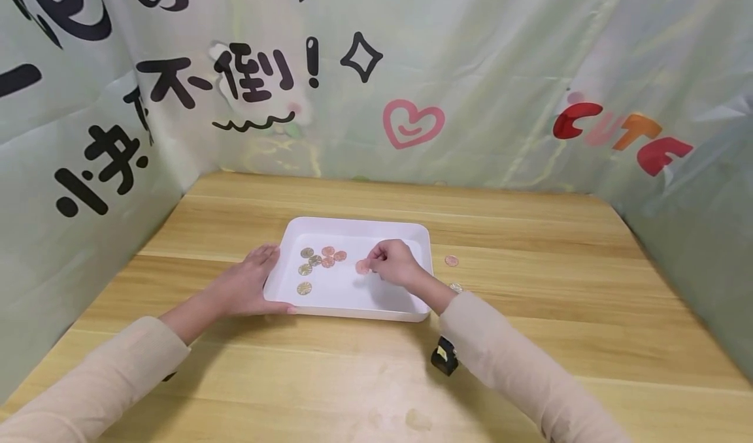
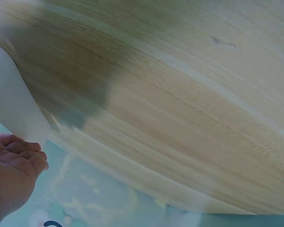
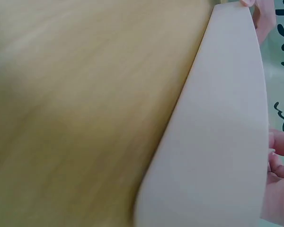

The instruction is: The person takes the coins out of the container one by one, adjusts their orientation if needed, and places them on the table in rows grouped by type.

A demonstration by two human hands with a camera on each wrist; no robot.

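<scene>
A shallow white tray (image 1: pixel 353 313) lies on the wooden table, with several brass-coloured coins (image 1: pixel 304 289) and copper-coloured coins (image 1: pixel 328 262) in its left half. My left hand (image 1: pixel 250 286) grips the tray's near left corner, thumb along the front wall and fingers against the left side. Over the tray's middle, my right hand (image 1: pixel 395 263) pinches a copper-coloured coin (image 1: pixel 362 266) between thumb and fingertips. The right wrist view has the tray's outer wall (image 3: pixel 213 118) hiding part of the right hand (image 3: pixel 279 175). In the left wrist view, curled left fingers (image 2: pixel 26 153) lie against the tray (image 2: pixel 19 94).
Right of the tray on the table (image 1: pixel 559 266) lie a copper-coloured coin (image 1: pixel 451 261) and a paler coin (image 1: pixel 455 287) beside my right wrist. A small black object (image 1: pixel 444 357) shows at the right sleeve. Printed cloth (image 1: pixel 500 70) stands along the table's back and sides.
</scene>
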